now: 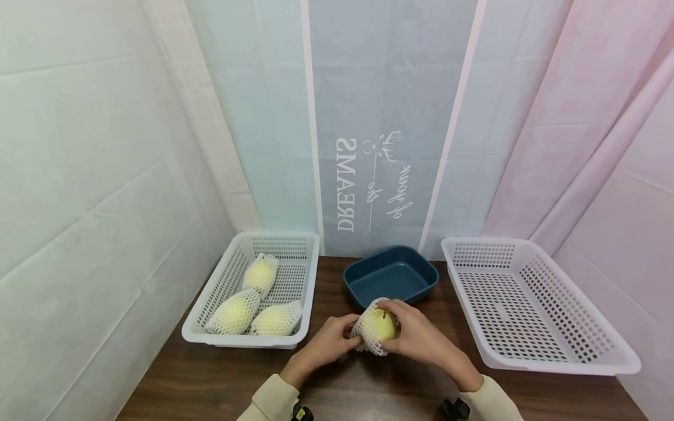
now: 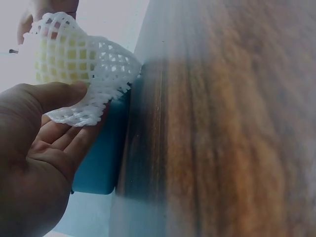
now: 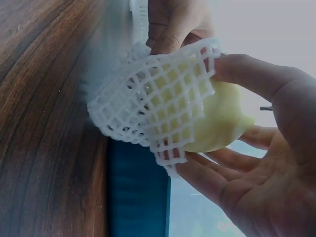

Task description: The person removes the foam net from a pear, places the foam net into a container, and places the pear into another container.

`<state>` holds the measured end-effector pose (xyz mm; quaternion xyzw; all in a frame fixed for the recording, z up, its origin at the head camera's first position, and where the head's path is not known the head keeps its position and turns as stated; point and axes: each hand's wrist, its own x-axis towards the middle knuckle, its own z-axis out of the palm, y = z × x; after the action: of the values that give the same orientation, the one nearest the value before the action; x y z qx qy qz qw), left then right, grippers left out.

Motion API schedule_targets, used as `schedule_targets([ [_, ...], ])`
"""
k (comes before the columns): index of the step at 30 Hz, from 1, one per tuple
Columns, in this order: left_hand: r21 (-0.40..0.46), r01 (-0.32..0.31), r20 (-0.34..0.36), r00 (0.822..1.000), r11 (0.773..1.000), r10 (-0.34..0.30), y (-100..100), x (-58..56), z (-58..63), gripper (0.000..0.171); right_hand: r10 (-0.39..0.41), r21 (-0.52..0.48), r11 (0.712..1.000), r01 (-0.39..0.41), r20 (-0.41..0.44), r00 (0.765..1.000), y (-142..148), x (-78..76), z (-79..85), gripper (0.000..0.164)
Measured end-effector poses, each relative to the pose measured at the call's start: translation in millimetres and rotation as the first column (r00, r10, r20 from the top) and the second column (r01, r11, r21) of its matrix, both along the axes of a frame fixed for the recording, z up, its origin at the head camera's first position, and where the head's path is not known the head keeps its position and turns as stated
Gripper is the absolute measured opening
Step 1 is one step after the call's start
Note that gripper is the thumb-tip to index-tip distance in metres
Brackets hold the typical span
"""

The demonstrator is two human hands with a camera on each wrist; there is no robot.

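Observation:
Both hands hold a pale yellow pear [image 1: 387, 325] partly covered by a white foam net sleeve [image 3: 170, 101], close in front of the blue basin [image 1: 392, 280]. My left hand [image 1: 333, 339] pinches the net's loose end, its thumb on top and fingers beneath in the left wrist view. From the other side, my right hand [image 1: 418, 333] grips the pear around its stem end, with thumb and fingertips at the net's edge. The stem end is bare in the right wrist view, while the mesh covers the rest of the pear.
At the left, a white basket [image 1: 310, 280] holds three netted fruits, one being this netted fruit [image 1: 260, 275]. Another white basket [image 1: 558, 369] stands at the right. All rest on a brown wooden table [image 1: 210, 380], with a printed curtain [image 1: 389, 70] behind.

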<state>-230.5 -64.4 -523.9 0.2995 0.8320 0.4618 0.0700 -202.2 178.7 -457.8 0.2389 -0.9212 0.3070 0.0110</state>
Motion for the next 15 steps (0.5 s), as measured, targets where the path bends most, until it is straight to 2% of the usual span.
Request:
schedule_targets([
  [9,0.000,-0.036,-0.080,0.996,0.999,0.036,0.4,-0.2,-0.2,0.021,0.016,-0.037,0.999,-0.016,-0.006,1.000,2.2,-0.1,3.0,0.075],
  [15,0.002,-0.061,-0.062,0.996,0.998,0.061,1.4,0.2,1.3,0.012,0.026,-0.054,0.998,-0.026,-0.009,1.000,4.4,-0.3,3.9,0.074],
])
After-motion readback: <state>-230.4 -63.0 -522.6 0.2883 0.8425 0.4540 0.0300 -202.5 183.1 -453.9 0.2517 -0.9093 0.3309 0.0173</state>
